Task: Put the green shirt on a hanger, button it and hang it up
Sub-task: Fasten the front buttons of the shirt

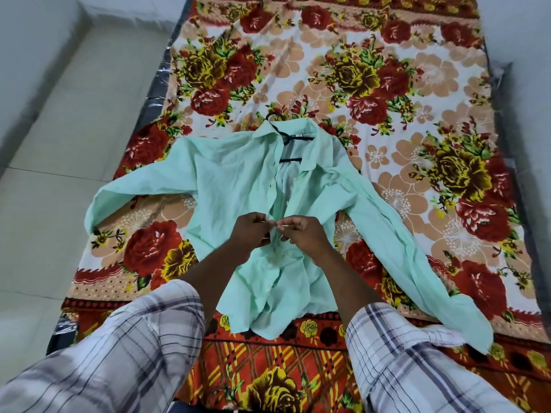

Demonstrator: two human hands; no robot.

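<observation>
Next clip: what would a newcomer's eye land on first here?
The green shirt lies spread front-up on the floral bedsheet, sleeves flung wide. At its middle the left hand and right hand pinch its front edges together. A black hanger shows inside the open collar.

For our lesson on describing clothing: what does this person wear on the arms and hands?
The left sleeve and right sleeve are white with dark grey plaid lines and end about the elbow. The forearms are bare. The left hand and right hand wear no gloves, and no watch or ring shows.
</observation>
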